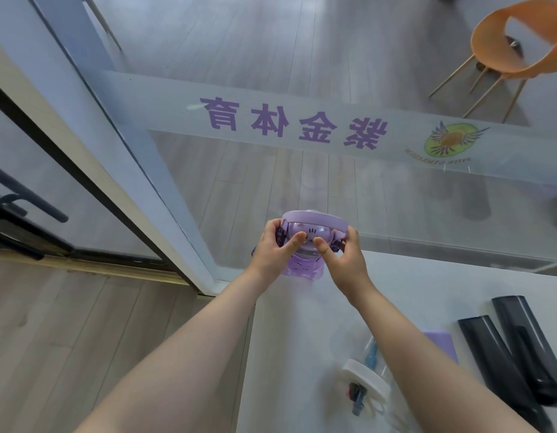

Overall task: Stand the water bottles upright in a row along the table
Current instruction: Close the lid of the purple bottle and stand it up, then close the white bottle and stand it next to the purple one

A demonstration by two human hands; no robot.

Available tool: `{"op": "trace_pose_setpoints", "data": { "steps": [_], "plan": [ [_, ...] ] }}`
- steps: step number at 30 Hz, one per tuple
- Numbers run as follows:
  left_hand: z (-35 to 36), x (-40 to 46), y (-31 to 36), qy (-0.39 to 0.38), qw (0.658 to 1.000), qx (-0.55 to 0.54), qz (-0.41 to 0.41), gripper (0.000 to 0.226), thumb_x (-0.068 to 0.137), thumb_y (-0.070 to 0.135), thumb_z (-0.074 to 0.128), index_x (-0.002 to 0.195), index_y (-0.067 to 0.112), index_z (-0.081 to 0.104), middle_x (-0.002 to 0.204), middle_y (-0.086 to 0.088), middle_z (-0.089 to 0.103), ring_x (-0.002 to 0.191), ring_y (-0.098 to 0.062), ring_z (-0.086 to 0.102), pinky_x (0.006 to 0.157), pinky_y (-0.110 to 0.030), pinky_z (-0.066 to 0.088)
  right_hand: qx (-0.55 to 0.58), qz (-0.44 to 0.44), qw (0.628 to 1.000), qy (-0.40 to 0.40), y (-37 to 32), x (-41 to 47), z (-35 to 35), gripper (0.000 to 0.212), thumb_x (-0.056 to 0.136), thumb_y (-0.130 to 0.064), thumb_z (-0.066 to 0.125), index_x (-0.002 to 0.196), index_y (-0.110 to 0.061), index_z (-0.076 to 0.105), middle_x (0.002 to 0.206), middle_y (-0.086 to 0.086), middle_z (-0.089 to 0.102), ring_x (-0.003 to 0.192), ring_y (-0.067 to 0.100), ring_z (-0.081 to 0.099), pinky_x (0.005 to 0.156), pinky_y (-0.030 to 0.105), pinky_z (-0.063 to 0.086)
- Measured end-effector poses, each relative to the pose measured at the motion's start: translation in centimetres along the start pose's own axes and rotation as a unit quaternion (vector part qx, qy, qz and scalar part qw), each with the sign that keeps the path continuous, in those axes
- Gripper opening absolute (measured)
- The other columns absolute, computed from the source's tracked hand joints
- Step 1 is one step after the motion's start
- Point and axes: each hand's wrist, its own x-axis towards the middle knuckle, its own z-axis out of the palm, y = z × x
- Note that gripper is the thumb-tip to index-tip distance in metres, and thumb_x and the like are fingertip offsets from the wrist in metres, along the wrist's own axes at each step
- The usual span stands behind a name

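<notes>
standing at the far left corner of the white table (302,323), the purple bottle (303,264) is upright, likely to start the row. left hand (275,248) and right hand (344,257) clasp its lid from both sides, thumbs pressing, probably steadying it.

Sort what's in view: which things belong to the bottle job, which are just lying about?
Job: purple bottle, held upright by left hand and right hand; clear bottle lying on the table.
Lying about: two black bottles, purple block, orange chair.
</notes>
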Motion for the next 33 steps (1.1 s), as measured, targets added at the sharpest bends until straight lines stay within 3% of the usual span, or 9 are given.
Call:
{"op": "trace_pose_setpoints", "data": {
  "steps": [3,6,8,10,13,16,21,27,33],
  "plan": [
    [0.2,-0.3,0.2,0.008,1.000,0.003,-0.008,0.036,0.083,0.039,0.071,0.111,0.031,0.049,0.110,0.002,0.064,0.100,-0.012,0.063,0.081,-0.020,0.049,0.008,0.016,1.000,-0.012,-0.2,0.2,-0.2,0.060,0.085,-0.032,0.073,0.133,-0.016,0.041,0.115,-0.007,0.062,0.090,-0.009,0.062,0.073,0.009,0.048],
    [0.4,-0.5,0.6,0.018,1.000,0.009,-0.010,0.035,0.086,0.036,0.068,0.114,0.029,0.048,0.110,0.003,0.062,0.097,-0.007,0.061,0.077,-0.014,0.048,-0.001,0.035,0.999,-0.020,-0.4,0.3,-0.4,0.076,0.083,-0.038,0.073,0.142,-0.017,0.031,0.127,-0.004,0.058,0.102,0.000,0.062,0.085,0.019,0.050],
    [0.5,-0.6,0.6,0.021,1.000,0.021,-0.005,0.039,0.086,0.036,0.068,0.118,0.025,0.048,0.115,0.000,0.061,0.102,-0.011,0.061,0.084,-0.018,0.049,-0.022,0.040,0.999,-0.016,-0.4,0.1,-0.6,0.083,0.082,-0.042,0.073,0.146,-0.018,0.025,0.136,-0.002,0.051,0.110,0.008,0.057,0.091,0.026,0.047],
    [0.6,-1.0,0.6,0.025,0.999,0.034,0.004,0.044,0.086,0.037,0.069,0.123,0.023,0.048,0.120,-0.003,0.060,0.109,-0.017,0.059,0.093,-0.028,0.048,-0.032,0.039,0.999,-0.014,-0.4,-0.2,-0.9,0.086,0.082,-0.046,0.072,0.148,-0.021,0.022,0.142,-0.002,0.046,0.113,0.009,0.051,0.090,0.024,0.040],
    [0.7,-2.1,0.3,0.037,0.998,0.051,0.013,0.057,0.082,0.037,0.069,0.131,0.018,0.046,0.127,-0.006,0.057,0.118,-0.021,0.056,0.102,-0.038,0.045,-0.052,0.039,0.998,-0.014,-0.1,-1.2,-1.9,0.084,0.083,-0.049,0.069,0.148,-0.026,0.021,0.151,0.002,0.036,0.128,0.014,0.042,0.098,0.028,0.037],
    [0.5,-3.6,-0.3,0.058,0.993,0.100,0.023,0.056,0.088,0.029,0.066,0.137,0.019,0.040,0.129,0.003,0.048,0.122,-0.018,0.049,0.107,-0.038,0.040,-0.092,0.027,0.995,-0.018,0.7,-2.9,-3.6,0.077,0.087,-0.042,0.067,0.147,-0.024,0.023,0.152,0.004,0.034,0.139,0.014,0.033,0.109,0.034,0.033],
    [0.5,-7.3,-3.1,0.076,0.976,0.202,-0.006,0.056,0.089,0.028,0.062,0.139,0.018,0.037,0.138,0.001,0.041,0.130,-0.017,0.040,0.111,-0.036,0.031,-0.163,0.026,0.986,-0.024,2.8,-7.7,-7.3,0.059,0.090,-0.022,0.063,0.141,-0.018,0.033,0.145,0.005,0.042,0.133,0.017,0.039,0.103,0.027,0.031],
    [4.1,-12.8,-7.1,0.019,0.975,0.211,-0.073,0.043,0.092,0.022,0.058,0.132,0.020,0.045,0.136,0.003,0.048,0.125,-0.015,0.045,0.103,-0.030,0.035,-0.222,-0.003,0.973,-0.062,6.2,-14.2,-11.8,0.048,0.090,-0.008,0.058,0.135,-0.018,0.043,0.134,-0.003,0.048,0.128,0.017,0.043,0.104,0.023,0.030],
    [9.0,-18.0,-9.8,-0.046,0.975,0.160,-0.150,0.048,0.090,0.031,0.060,0.135,0.030,0.041,0.135,0.012,0.045,0.122,-0.009,0.045,0.096,-0.027,0.038,-0.294,-0.060,0.942,-0.151,9.7,-18.7,-13.6,0.055,0.092,-0.016,0.054,0.144,-0.024,0.037,0.156,-0.004,0.027,0.141,0.013,0.028,0.111,0.021,0.021]
  ]
}}
